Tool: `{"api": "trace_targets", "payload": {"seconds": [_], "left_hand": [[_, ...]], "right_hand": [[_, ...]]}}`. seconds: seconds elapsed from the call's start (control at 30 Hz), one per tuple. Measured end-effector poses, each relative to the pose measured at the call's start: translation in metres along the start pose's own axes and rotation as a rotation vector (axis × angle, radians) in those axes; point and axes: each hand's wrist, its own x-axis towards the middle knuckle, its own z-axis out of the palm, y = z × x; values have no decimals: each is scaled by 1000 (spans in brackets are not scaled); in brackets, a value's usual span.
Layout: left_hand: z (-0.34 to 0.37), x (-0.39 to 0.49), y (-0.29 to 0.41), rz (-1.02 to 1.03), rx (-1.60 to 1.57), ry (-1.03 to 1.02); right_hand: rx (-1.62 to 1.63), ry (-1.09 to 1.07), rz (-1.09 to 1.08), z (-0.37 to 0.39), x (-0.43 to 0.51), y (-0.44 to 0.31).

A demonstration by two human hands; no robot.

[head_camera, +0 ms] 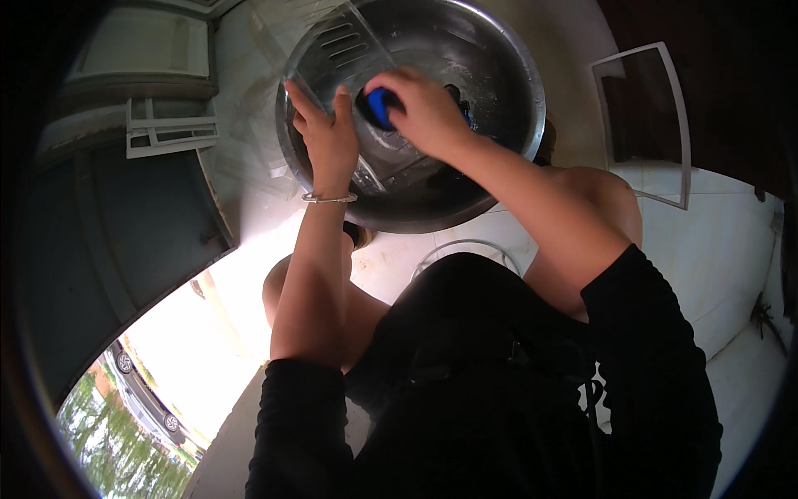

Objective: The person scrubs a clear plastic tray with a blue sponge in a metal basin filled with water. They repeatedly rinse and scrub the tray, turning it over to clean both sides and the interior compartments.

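Observation:
A wide metal basin (424, 221) stands on the floor before me. A clear, flat transparent panel (368, 171) with slots near its upper part leans across its left side. My left hand (327, 137), with a bracelet at the wrist, is at the panel's left edge, its thumb and fingers apart; whether it grips the edge is unclear. My right hand (424, 109) holds a blue and black cloth or scrubber (378, 109) against or just over the panel. Behind the right hand, a dark object with blue parts (458, 100) lies in the basin.
White frames (171, 134) jut out at the left beside a dark cabinet or door (112, 237). At the right stands a pale rectangular frame (676, 125). A round metal rim (467, 243) shows between my knees on the tiled floor. Bright daylight enters at the lower left, with a car outside.

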Motion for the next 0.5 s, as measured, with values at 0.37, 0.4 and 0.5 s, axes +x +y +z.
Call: {"api": "trace_targets", "payload": {"seconds": [0.37, 0.4, 0.5], "left_hand": [[-2, -2, 3, -11, 1, -17], [-2, -2, 3, -17, 2, -20], [0, -1, 3, 13, 32, 2]], "right_hand": [[-137, 33, -80, 1, 4, 6], [-212, 27, -62, -3, 5, 9], [-394, 50, -27, -9, 7, 12]]}}
